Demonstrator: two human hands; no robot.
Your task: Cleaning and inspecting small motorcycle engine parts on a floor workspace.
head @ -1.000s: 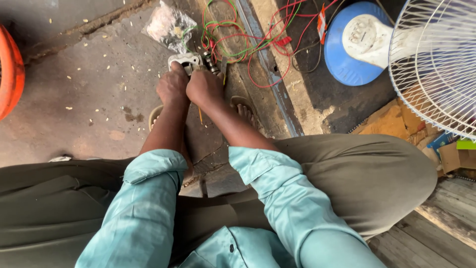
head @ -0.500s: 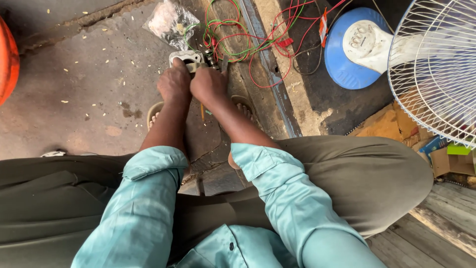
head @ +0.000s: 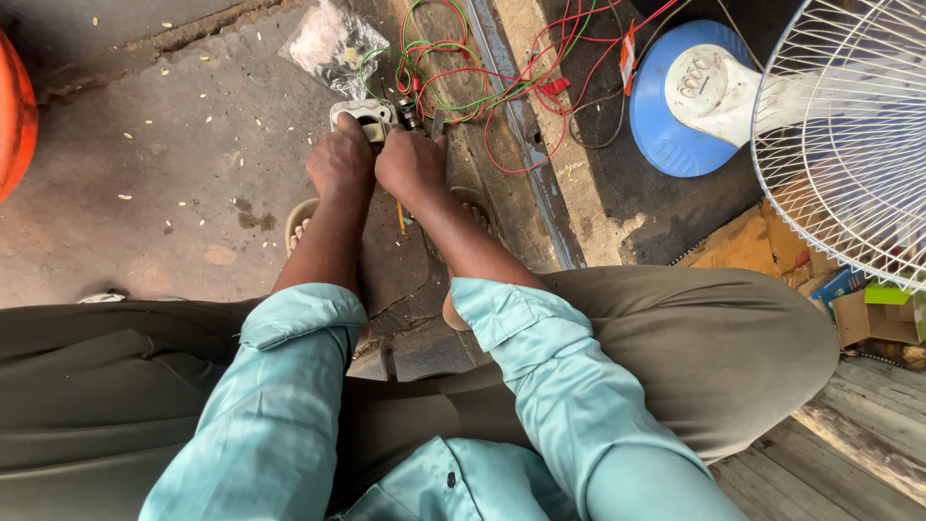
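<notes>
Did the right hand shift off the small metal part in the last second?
No. The right hand stays beside the left hand on the metal part, just below the tangle of wires.

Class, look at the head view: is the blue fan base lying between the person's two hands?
No. The blue fan base sits off to the right, apart from both the left hand and the right hand.

Wires (head: 482, 87) red and green, fan base (head: 675, 125) blue, grille (head: 849, 125) white, sleeves (head: 280, 405) pale teal, trousers (head: 714, 347) olive.
</notes>
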